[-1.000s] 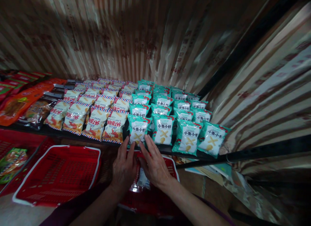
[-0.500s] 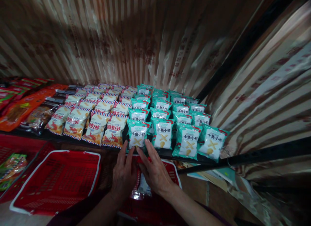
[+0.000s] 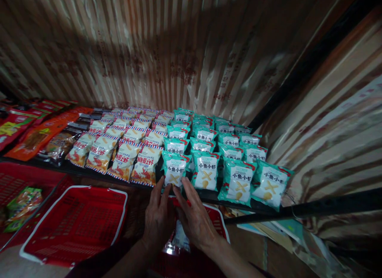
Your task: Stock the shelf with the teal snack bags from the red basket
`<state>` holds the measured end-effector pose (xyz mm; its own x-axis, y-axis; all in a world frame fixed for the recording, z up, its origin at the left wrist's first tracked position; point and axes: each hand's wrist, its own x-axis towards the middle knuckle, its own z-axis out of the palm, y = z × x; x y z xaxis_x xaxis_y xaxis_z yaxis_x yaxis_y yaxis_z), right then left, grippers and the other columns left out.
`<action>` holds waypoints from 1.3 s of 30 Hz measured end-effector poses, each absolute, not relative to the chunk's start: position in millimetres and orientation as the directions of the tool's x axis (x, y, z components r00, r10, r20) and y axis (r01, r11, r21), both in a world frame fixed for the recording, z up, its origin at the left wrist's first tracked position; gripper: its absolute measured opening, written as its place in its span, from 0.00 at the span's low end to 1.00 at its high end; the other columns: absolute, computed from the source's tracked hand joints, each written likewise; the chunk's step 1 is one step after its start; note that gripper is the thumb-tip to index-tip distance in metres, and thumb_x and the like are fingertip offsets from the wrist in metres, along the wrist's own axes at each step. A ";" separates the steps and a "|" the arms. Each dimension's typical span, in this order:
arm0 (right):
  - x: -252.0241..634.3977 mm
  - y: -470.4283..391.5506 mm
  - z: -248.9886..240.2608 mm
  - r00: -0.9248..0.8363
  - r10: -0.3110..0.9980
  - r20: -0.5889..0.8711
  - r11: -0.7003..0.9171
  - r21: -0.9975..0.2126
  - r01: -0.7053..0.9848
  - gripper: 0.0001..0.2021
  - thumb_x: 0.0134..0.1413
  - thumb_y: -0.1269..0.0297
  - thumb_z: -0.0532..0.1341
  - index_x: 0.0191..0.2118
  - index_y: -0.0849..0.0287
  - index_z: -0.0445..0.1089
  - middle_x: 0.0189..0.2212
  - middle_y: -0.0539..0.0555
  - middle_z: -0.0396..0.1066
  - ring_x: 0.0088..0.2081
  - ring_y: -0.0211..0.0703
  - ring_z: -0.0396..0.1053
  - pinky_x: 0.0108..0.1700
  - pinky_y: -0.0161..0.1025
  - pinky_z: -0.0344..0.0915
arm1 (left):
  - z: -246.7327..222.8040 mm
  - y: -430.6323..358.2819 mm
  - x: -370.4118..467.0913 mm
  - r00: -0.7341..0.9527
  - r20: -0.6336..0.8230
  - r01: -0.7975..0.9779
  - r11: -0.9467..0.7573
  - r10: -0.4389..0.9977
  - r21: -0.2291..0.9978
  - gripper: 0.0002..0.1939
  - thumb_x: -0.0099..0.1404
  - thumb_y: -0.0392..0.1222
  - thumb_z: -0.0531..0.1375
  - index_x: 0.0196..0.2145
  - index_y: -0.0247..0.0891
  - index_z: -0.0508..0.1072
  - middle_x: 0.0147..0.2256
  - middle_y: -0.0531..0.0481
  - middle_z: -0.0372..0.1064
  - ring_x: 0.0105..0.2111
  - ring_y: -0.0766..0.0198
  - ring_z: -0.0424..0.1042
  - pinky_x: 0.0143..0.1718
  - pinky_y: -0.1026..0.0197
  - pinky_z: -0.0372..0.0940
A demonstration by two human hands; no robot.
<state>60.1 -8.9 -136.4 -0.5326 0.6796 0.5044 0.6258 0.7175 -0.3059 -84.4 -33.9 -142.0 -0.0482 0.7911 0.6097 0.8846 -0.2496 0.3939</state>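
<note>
At the front of the shelf stands a teal and white snack bag (image 3: 176, 166), leaning back against the bags behind it. My left hand (image 3: 158, 214) is at its lower left, fingers stretched forward, the tips at the bag's bottom edge. Mirroring it, my right hand (image 3: 195, 218) has its fingers extended at the lower right of the same bag. Both hands are open with fingers apart; the thumbs are partly hidden. To the right in the front row are more teal bags (image 3: 205, 172); to the left are white and orange snack bags (image 3: 146, 166).
A red basket (image 3: 123, 218) with a white rim stands below the shelf on the left. Another red basket (image 3: 222, 220) lies under my hands, with a shiny packet inside. Striped curtain (image 3: 167, 51) hangs behind, and a black bar (image 3: 337, 202) runs at right.
The view has shifted, so the shelf and baskets sit slightly farther right and lower. Both hands stay at the same teal bag, with little change in their fingers.
</note>
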 end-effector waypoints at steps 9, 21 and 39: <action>59.6 -4.4 -142.3 -0.521 0.657 0.545 0.734 -0.308 0.605 0.31 0.62 0.76 0.50 0.67 0.54 0.41 0.68 0.60 0.34 0.67 0.57 0.37 0.59 0.59 0.59 | -142.7 -29.4 -81.5 -0.067 0.629 0.871 -0.262 0.775 0.416 0.26 0.61 0.27 0.49 0.57 0.33 0.58 0.56 0.38 0.61 0.59 0.59 0.59 0.55 0.56 0.63; 58.0 -0.8 -144.2 -0.525 0.679 0.514 0.716 -0.301 0.630 0.30 0.61 0.74 0.49 0.67 0.52 0.43 0.68 0.57 0.36 0.67 0.55 0.37 0.59 0.58 0.60 | -145.3 -24.9 -84.7 -0.097 0.589 0.856 -0.235 0.802 0.461 0.30 0.60 0.27 0.50 0.60 0.36 0.53 0.60 0.37 0.55 0.61 0.57 0.56 0.53 0.53 0.66; 59.0 5.7 -115.7 -0.483 0.652 0.584 0.674 -0.155 0.722 0.28 0.62 0.72 0.50 0.66 0.52 0.47 0.68 0.56 0.38 0.67 0.58 0.40 0.59 0.61 0.57 | -144.8 -35.0 -77.5 -0.069 0.590 0.886 -0.222 0.805 0.407 0.32 0.63 0.28 0.47 0.64 0.33 0.45 0.65 0.33 0.44 0.65 0.54 0.44 0.57 0.50 0.61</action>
<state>59.0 5.7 -115.7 -0.4831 0.6522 0.5842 0.7223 0.6739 -0.1551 -77.5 -35.0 -144.8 -0.0694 0.8047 0.5897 0.8860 -0.2219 0.4071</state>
